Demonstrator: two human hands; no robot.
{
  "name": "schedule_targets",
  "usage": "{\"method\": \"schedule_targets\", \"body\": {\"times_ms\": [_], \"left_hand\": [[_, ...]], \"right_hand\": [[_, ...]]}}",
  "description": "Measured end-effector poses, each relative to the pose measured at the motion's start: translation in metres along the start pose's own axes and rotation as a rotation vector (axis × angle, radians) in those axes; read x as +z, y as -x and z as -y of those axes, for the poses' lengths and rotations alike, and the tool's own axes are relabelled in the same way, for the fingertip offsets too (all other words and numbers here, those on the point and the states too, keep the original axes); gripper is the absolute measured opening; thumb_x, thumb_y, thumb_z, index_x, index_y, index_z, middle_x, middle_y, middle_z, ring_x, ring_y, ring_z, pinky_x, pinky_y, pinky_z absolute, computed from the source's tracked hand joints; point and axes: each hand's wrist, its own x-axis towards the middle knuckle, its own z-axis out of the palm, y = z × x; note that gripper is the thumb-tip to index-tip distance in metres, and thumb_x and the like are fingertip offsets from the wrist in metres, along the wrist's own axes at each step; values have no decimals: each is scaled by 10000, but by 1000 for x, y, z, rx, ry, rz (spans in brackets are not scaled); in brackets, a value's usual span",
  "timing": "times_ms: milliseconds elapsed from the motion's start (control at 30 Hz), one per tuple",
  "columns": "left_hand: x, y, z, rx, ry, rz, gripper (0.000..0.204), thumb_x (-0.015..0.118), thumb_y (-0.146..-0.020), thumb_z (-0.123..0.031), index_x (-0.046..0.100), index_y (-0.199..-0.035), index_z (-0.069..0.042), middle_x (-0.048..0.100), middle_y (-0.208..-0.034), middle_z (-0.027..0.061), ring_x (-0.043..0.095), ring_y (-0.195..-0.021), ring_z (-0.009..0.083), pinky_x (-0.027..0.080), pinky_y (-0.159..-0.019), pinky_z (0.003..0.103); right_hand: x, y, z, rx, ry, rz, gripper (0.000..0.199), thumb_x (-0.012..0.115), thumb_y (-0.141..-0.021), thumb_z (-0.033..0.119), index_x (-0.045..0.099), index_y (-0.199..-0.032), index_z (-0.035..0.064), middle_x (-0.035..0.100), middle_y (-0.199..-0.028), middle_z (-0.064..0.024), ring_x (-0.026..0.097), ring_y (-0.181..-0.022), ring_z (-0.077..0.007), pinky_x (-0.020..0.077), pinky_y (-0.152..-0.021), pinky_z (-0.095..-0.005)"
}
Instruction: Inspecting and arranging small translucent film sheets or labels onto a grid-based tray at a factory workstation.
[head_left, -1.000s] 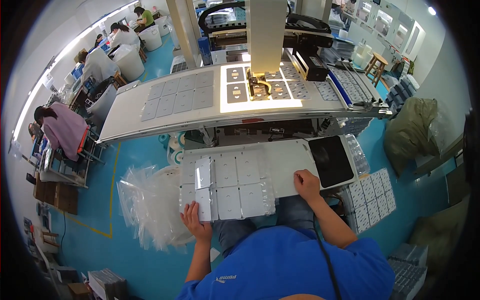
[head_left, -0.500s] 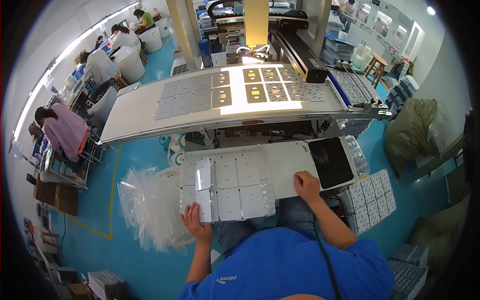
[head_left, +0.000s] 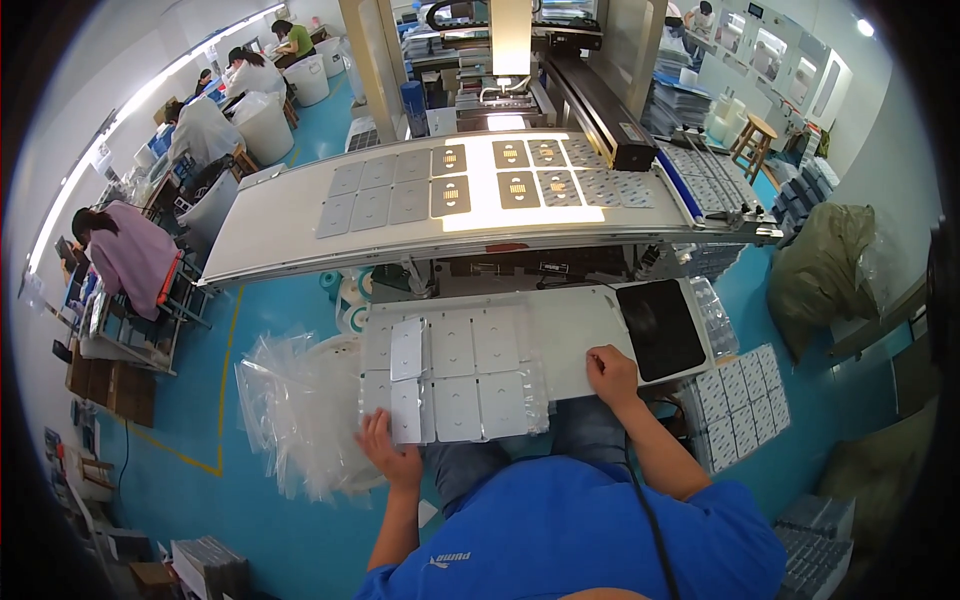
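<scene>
A stack of pale grey panel sheets point(head_left: 456, 405), with clear film along its edges, lies on the white table in front of me. A narrow strip of panels point(head_left: 407, 350) is folded over onto its left part. My left hand point(head_left: 390, 450) is at the stack's lower left corner, fingers spread, fingertips by the film edge; it grips nothing. To the right of the stack, my right hand point(head_left: 612, 375) rests on the white table point(head_left: 568, 335) with its fingers curled in. Nothing shows in that hand.
A black pad point(head_left: 660, 328) lies at the table's right end. Beyond stands a machine bed point(head_left: 275, 220) carrying panels under a lit head point(head_left: 510, 40). Clear plastic bags point(head_left: 300, 420) hang at the left. Stacked printed sheets point(head_left: 740, 405) stand at right. Several people work at the far left.
My left hand has slipped slightly left and down from the sheets, its fingers spreading. The machine's head has moved farther back. My right hand stays in place.
</scene>
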Motion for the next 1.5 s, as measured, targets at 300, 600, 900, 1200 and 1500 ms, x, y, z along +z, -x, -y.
{"method": "schedule_targets", "body": {"times_ms": [300,600,900,1200,1500], "left_hand": [[-41,-27,3,-427,208,-171,168,696,-994,-124,683,-951,38,693,-938,132,645,-876,235,509,-784,379],[-146,-200,-9,-116,651,-279,178,569,-1092,-121,638,-1168,25,692,-1031,44,634,-936,103,509,-839,267],[-154,-403,-10,-90,975,-480,186,558,-1105,-182,629,-1100,-10,668,-994,33,607,-914,99,504,-780,276],[-67,-546,218,-552,698,-963,276,639,-1000,-263,631,-1053,8,708,-912,116,678,-768,253,552,-700,421],[-16,-609,346,-1054,934,-972,369,576,-1000,-301,688,-1305,-125,684,-1354,102,645,-1210,274,519,-995,373]], "right_hand": [[-3,3,-5,-53,-41,13,54,699,-894,61,722,-936,35,700,-832,-136,696,-681,-276,542,-620,-356],[2,1,-3,-81,-68,5,55,709,-891,65,708,-942,45,676,-812,-123,678,-664,-284,531,-610,-364],[7,2,-9,-75,13,-3,30,692,-893,53,689,-921,46,651,-791,-120,660,-658,-293,519,-609,-382],[15,-5,-2,-36,71,38,20,687,-889,41,690,-908,42,640,-770,-118,645,-612,-282,498,-564,-381],[17,-13,2,15,73,64,45,672,-872,12,688,-911,27,626,-741,-111,621,-566,-234,486,-539,-334]]}}
